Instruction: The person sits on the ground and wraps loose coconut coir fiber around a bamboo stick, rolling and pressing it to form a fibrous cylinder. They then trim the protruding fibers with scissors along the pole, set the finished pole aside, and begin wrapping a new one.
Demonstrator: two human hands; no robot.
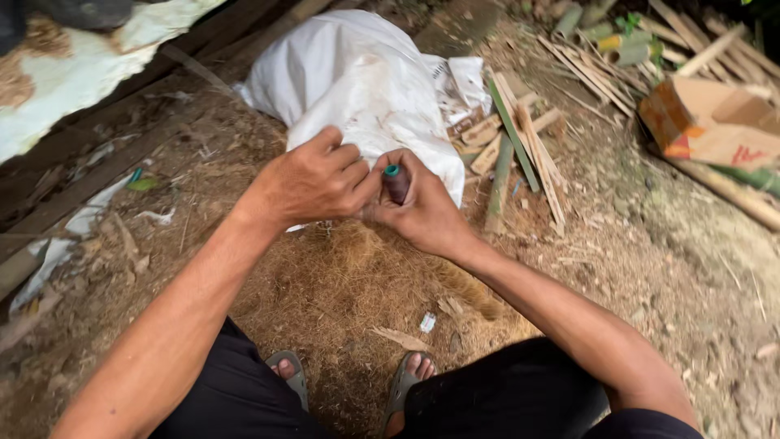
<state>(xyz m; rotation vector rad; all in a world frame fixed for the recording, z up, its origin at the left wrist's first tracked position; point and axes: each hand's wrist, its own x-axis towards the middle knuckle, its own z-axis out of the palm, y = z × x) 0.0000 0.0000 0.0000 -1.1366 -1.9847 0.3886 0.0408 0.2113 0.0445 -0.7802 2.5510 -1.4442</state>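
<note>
Two hands met over a small dark bottle above a fibre-strewn floor.

The left hand [313,180] was curled, its fingertips pressed against the top of the small dark bottle with a green cap [396,182]; whether they gripped the cap could not be told. The right hand [422,213] grasped the bottle upright, fingers wrapped round its body, the cap poking out above the thumb. Behind the hands lay a white woven sack [357,73]. Further right, split bamboo strips [520,142] rested on the ground, and a torn cardboard box [711,122] sat at the far right.
</note>
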